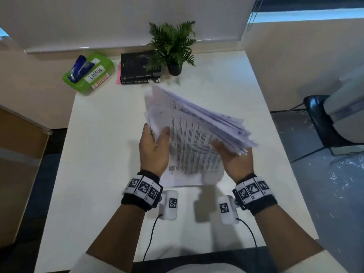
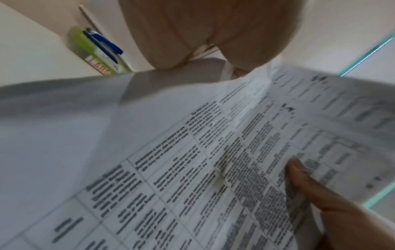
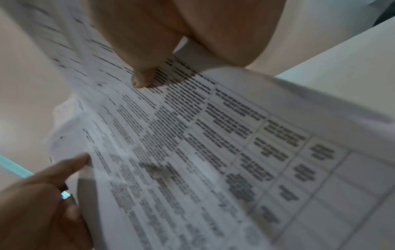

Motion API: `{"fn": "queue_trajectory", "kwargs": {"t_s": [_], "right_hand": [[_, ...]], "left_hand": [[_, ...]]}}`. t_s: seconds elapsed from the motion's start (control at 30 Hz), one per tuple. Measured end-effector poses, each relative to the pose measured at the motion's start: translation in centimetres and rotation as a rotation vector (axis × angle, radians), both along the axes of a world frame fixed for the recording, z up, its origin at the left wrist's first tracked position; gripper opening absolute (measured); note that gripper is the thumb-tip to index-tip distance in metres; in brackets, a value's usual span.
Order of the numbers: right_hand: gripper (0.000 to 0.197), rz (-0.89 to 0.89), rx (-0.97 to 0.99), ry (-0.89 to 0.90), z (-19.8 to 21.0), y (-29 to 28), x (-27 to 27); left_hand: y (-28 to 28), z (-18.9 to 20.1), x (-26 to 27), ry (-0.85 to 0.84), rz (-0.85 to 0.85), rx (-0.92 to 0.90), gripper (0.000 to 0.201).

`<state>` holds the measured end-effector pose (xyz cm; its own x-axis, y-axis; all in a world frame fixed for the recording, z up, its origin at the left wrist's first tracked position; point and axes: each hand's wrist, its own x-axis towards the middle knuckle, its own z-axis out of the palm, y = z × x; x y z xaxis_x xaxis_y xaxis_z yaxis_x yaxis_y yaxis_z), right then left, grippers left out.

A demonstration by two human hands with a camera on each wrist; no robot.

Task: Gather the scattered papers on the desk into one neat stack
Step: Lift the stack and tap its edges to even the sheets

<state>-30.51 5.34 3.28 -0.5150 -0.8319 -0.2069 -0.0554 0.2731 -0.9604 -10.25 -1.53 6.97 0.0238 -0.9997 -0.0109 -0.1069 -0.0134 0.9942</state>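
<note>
- The papers [image 1: 197,133] are one loose bundle of many printed sheets, too many and too blurred to count, held up off the desk [image 1: 102,154] over its middle, tilted with the far edge raised.
- The sheets fan apart at the right-hand side; the edges are uneven.
- The left hand [image 1: 154,149] grips the bundle's left edge, thumb on the printed top sheet, fingers curled behind it.
- The right hand [image 1: 235,158] grasps the right side of the bundle from beneath, thumb over the top sheets.
- In the left wrist view the top sheets [image 2: 192,169] show ruled tables of text; a fingertip [image 2: 299,170] lies on the page.
- In the right wrist view a thumb tip [image 3: 143,79] presses onto the printed sheet [image 3: 213,143].
- Each wrist carries one band with black-and-white square markers and one white camera with a cable.
- At the desk's far left corner sits one green box [image 1: 88,73] labelled "LARGE", with one blue stapler [image 1: 78,67] on it.
- Along the far edge lie two dark books [image 1: 137,67], stacked, with something pink under their left edge.
- Just right of the books stands one potted fern [image 1: 173,44].
</note>
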Motion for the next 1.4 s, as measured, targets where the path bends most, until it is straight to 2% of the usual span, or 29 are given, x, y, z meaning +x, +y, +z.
{"fn": "queue_trajectory", "kwargs": {"t_s": [0.03, 0.1, 0.23, 0.33, 0.4, 0.47, 0.6, 0.7, 0.77, 0.83, 0.87, 0.93, 1.0, 1.07, 1.13, 1.23, 1.33, 1.4], "right_hand": [[0.017, -0.008, -0.072, 0.081, 1.6, -0.2, 0.5], [0.009, -0.043, -0.157, 0.073, 4.4, -0.7, 1.3], [0.017, -0.064, -0.294, 0.008, 6.3, -1.2, 1.5], [0.026, -0.015, -0.416, 0.007, 6.4, -0.3, 1.0], [0.03, -0.006, -0.391, 0.011, 4.9, 0.9, 0.4], [0.029, 0.031, -0.286, 0.02, 2.8, 1.9, 0.0], [0.05, 0.11, -0.138, 0.124, 1.9, 1.6, 0.5], [0.029, 0.118, -0.172, 0.051, 2.3, 0.3, 1.1], [0.023, 0.086, -0.205, 0.031, 2.5, -0.2, 1.4], [0.014, 0.069, -0.261, -0.005, 3.6, -0.1, 1.5], [0.017, 0.071, -0.296, -0.024, 3.9, 0.2, 1.3], [0.035, 0.06, -0.351, -0.038, 4.2, 1.1, 0.6], [0.044, 0.073, -0.266, 0.029, 2.5, 1.9, -0.1], [0.035, 0.098, -0.117, -0.016, 0.5, 2.1, -0.2], [0.02, 0.113, 0.005, -0.042, -0.6, 1.7, 0.4], [0.01, 0.011, -0.063, 0.027, 0.3, 0.5, 1.4], [0.017, -0.036, -0.214, 0.078, 3.5, -0.6, 2.4], [0.024, -0.04, -0.273, 0.087, 5.5, -1.0, 2.8]], "left_hand": [[-0.1, 1.0, -0.2, 0.009, -0.002, -0.059, 0.018], [-0.1, 1.9, -0.7, 0.011, -0.025, -0.116, 0.022], [1.0, 2.4, -1.4, -0.008, -0.044, -0.241, 0.035], [1.7, 1.9, -0.7, 0.101, -0.019, -0.281, 0.035], [2.5, 0.8, 0.1, 0.144, -0.015, -0.29, 0.039], [3.3, -0.8, 0.7, 0.137, -0.017, -0.204, 0.049], [3.0, -2.0, 0.9, 0.158, 0.001, -0.017, 0.053], [1.7, -0.9, 0.4, 0.187, 0.067, 0.062, 0.049], [1.1, -0.2, 0.2, 0.194, 0.106, 0.06, 0.042], [1.2, 1.0, 0.7, 0.216, 0.102, -0.022, 0.043], [1.4, 1.5, 1.2, 0.243, 0.078, -0.078, 0.046], [2.0, 1.2, 2.6, 0.27, 0.006, -0.14, 0.053], [2.7, -0.5, 3.4, 0.238, -0.068, -0.111, 0.061], [3.5, -2.4, 3.4, 0.193, -0.104, -0.031, 0.066], [3.9, -3.2, 2.7, 0.178, -0.1, 0.015, 0.057], [3.4, -2.2, 1.1, 0.149, -0.015, 0.035, 0.034], [2.4, -0.2, 0.2, 0.113, 0.078, 0.001, 0.02], [2.0, 1.1, 0.0, 0.12, 0.136, -0.035, 0.021]]}}
